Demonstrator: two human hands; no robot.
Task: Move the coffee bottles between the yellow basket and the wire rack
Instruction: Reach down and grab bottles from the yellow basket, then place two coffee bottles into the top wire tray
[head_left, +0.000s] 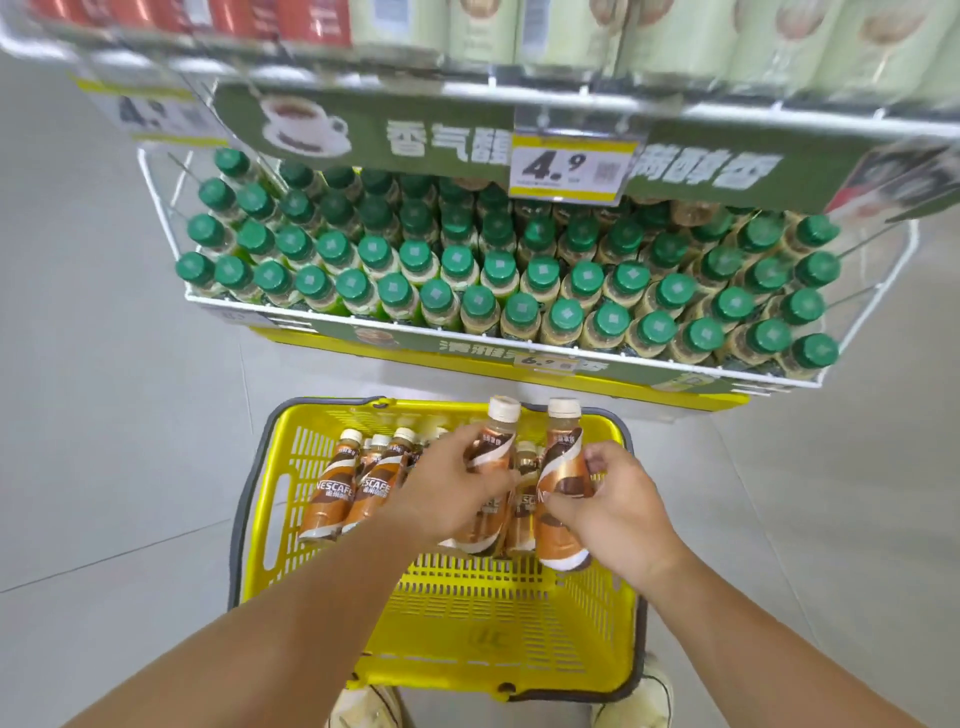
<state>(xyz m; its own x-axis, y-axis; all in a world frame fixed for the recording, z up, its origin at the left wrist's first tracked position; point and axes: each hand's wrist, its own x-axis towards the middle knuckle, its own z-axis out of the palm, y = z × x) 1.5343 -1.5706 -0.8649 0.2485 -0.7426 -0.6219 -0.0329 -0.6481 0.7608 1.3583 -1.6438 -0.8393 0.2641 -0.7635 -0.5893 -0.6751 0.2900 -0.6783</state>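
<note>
A yellow basket (514, 644) stands on the floor below me, with several brown coffee bottles (332, 493) with cream caps lying at its far end. My left hand (447, 493) is closed around one brown coffee bottle (493, 441), lifted over the basket, cap pointing away. My right hand (618, 504) grips a second coffee bottle (561, 499) beside it, also raised. Another bottle (524, 467) shows between the two held ones. The white wire rack (171, 228) stands just beyond the basket.
The rack's middle shelf is packed with green-capped bottles (498, 270). An upper shelf carries red and pale green cartons (675, 36) and a yellow price tag (571, 166). Grey tiled floor (104, 415) lies all around. My shoes (639, 696) touch the basket's near edge.
</note>
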